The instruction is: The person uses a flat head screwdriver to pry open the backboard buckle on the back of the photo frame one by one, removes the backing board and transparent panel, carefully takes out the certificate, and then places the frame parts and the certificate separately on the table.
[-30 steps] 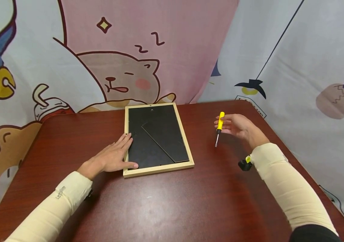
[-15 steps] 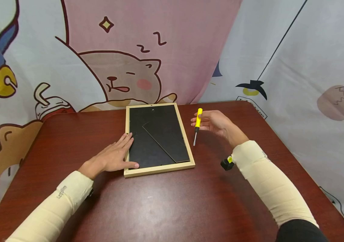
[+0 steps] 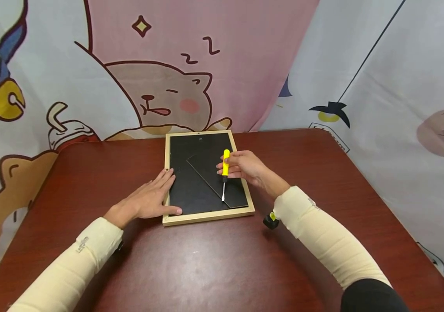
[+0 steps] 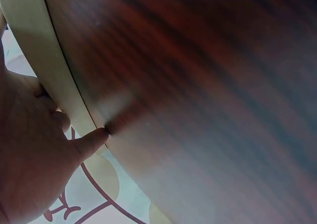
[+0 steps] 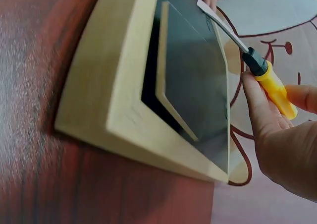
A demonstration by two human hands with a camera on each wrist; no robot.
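Note:
A picture frame (image 3: pixel 210 217) with a pale wooden rim lies face down on the table. Its black backing board (image 3: pixel 188 190) shows, with a stand flap (image 3: pixel 239 195) on it. My left hand (image 3: pixel 148 198) rests on the frame's left side, fingers and thumb extended over the rim. Over the frame's right part, my right hand (image 3: pixel 251 170) pinches a screwdriver (image 3: pixel 226 164) by its yellow handle. The screwdriver's blade points down toward me in the head view. In the right wrist view, the flat tip of the screwdriver (image 5: pixel 275 90) appears apart from the backing board.
The dark red-brown table (image 3: pixel 206 268) has rounded far corners. A curtain (image 3: pixel 269 52) with cartoon prints hangs right behind its far edge and along the right side. A thin cable (image 3: pixel 442 266) runs beside the table's right edge.
My right hand has carried the screwdriver leftward from the table's right side to above the frame. My left hand has stayed on the frame's left side.

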